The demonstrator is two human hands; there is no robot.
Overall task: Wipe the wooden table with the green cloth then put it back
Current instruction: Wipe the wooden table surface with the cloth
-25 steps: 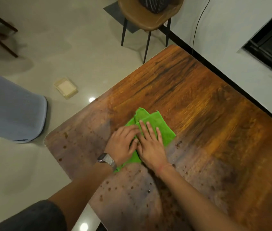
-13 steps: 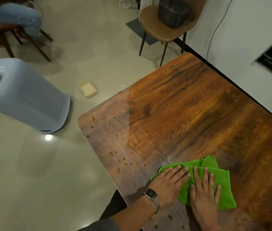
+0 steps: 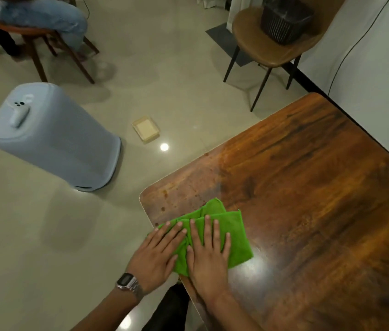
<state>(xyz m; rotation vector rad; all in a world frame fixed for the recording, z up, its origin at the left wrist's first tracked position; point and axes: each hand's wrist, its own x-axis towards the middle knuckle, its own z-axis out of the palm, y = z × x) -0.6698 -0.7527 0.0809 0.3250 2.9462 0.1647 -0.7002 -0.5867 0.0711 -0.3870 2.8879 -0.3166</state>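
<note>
- The left hand point(image 3: 155, 255) and right hand point(image 3: 206, 253) lie side by side, palms down, fingers straight and spread, pressing flat on the green cloth point(image 3: 233, 231).
- A metal wristwatch point(image 3: 128, 283) sits on the left wrist.
- The green cloth lies folded and rumpled on the wooden table point(image 3: 308, 199), at its near-left edge close to the rounded corner; its left end reaches the table edge under the left hand.
- Small dark spots dot the tabletop near that corner.
- On the floor left of the table stands a pale blue bin point(image 3: 55, 137), with a small beige tray point(image 3: 145, 129) beyond it.
- Farther off, a brown chair point(image 3: 255, 41) carries a dark basket point(image 3: 284, 19); a seated person's legs point(image 3: 45, 17) show at far left.
</note>
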